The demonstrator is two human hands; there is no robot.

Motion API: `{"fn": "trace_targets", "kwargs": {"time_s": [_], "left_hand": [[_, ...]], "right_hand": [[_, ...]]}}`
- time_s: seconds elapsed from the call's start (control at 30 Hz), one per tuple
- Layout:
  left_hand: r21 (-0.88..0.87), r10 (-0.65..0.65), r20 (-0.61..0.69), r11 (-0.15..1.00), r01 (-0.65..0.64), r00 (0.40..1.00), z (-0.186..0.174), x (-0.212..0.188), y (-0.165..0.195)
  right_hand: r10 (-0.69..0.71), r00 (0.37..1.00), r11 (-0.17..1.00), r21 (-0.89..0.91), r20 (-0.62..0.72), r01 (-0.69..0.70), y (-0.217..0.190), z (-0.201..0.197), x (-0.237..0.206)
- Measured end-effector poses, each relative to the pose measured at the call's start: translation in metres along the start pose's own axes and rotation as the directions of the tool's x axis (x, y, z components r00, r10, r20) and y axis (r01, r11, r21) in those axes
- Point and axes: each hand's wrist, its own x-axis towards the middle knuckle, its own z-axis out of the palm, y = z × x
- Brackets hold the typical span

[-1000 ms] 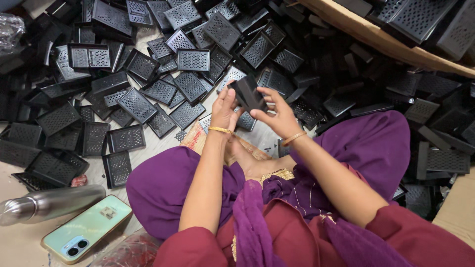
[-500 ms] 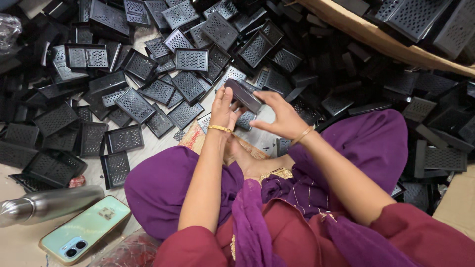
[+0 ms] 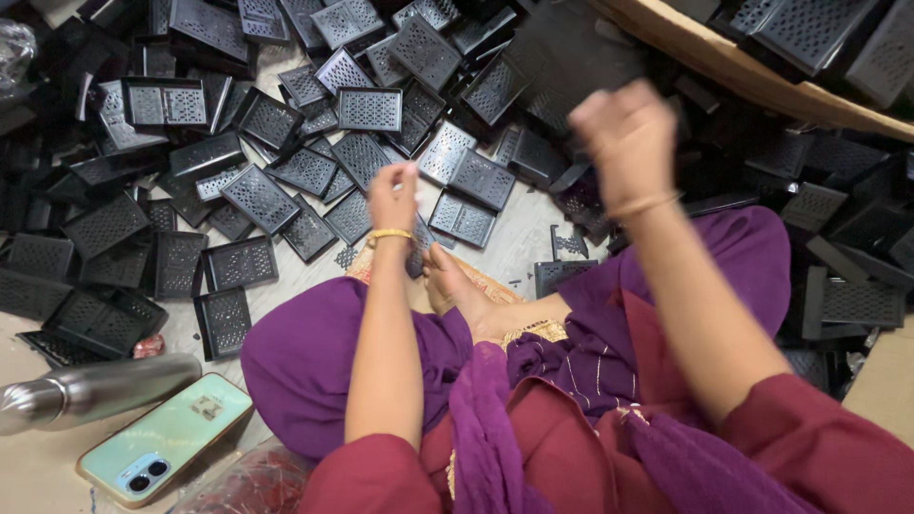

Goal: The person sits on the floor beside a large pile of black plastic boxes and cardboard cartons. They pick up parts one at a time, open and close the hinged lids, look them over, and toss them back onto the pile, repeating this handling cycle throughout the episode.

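Note:
I sit cross-legged on the floor in purple and maroon clothes. My left hand (image 3: 393,197) hovers low over the floor just in front of my knee, fingers close together, and I see nothing in it. A grey perforated plate (image 3: 419,249) lies beside its wrist. My right hand (image 3: 624,138) is raised higher and to the right, blurred by motion, with its fingers curled. No part shows in it. Many black perforated rectangular parts (image 3: 369,108) lie spread on the floor ahead of both hands.
A steel bottle (image 3: 95,390) and a pale green phone (image 3: 164,440) lie at my lower left. A cardboard edge (image 3: 762,67) with more black parts (image 3: 809,29) on it runs across the upper right. Piled black parts (image 3: 847,286) crowd my right side.
Both hands held one black part together before. Now they are apart: the right hand has swung up and to the right, the left has dropped a little, and the part is gone from them.

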Motion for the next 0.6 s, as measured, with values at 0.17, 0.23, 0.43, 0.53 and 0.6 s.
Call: {"fn": "trace_targets", "kwargs": {"time_s": [0.17, 0.23, 0.43, 0.53, 0.6], "left_hand": [[0.770, -0.320, -0.263, 0.499, 0.398, 0.910, -0.035, 0.015, -0.029], [0.768, -0.237, -0.270, 0.531, 0.357, 0.933, -0.023, 0.011, -0.037], [0.753, -0.081, -0.253, 0.609, 0.249, 0.964, -0.015, 0.005, -0.045], [0.691, 0.049, -0.267, 0.706, 0.155, 0.963, -0.022, 0.007, -0.044], [0.551, 0.146, -0.278, 0.834, 0.034, 0.949, -0.024, 0.013, -0.043]], "right_hand": [[0.193, 0.981, 0.864, 0.477, -0.016, -0.162, -0.028, -0.024, 0.036], [0.242, 0.968, 0.922, 0.296, 0.066, -0.251, 0.000, -0.001, 0.022], [0.203, 0.815, 0.605, -0.724, 0.543, 0.331, 0.095, 0.084, -0.028], [0.444, 0.789, 0.377, -0.888, 0.424, 0.265, 0.108, 0.091, -0.044], [0.467, 0.778, 0.320, -0.901, 0.420, 0.294, 0.115, 0.080, -0.058]]}}
